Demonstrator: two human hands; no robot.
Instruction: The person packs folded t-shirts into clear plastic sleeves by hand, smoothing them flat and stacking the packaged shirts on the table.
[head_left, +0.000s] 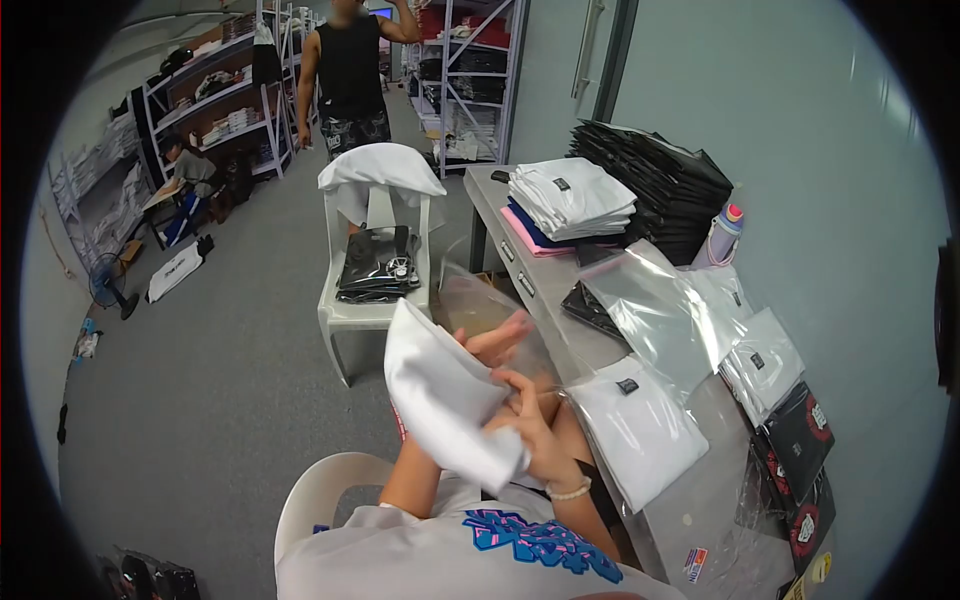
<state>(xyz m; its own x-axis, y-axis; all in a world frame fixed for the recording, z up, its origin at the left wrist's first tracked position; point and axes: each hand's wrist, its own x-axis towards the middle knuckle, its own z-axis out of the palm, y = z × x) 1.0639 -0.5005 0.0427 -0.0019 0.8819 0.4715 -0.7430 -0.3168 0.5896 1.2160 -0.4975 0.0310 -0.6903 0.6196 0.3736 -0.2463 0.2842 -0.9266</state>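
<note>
A folded white shirt [440,385], partly blurred by motion, hangs over my left forearm in front of my lap. Beyond its edge my left hand [495,342] shows with fingers stretched out to the right; the wrist is hidden behind the cloth. My right hand [532,435], with a beaded bracelet at the wrist, has its fingers bent against the shirt's right side and grips it there. Close to the right hand, on the table, lies a bagged white shirt [640,440] with a black neck label. A clear plastic bag [665,315] rests behind it.
The grey table [680,540] runs along my right, bearing a white shirt stack [575,200], black packages [655,185] and a bottle [725,232]. A white chair [375,310] ahead holds black bagged garments [378,262]. A person [350,70] stands beyond; another sits left.
</note>
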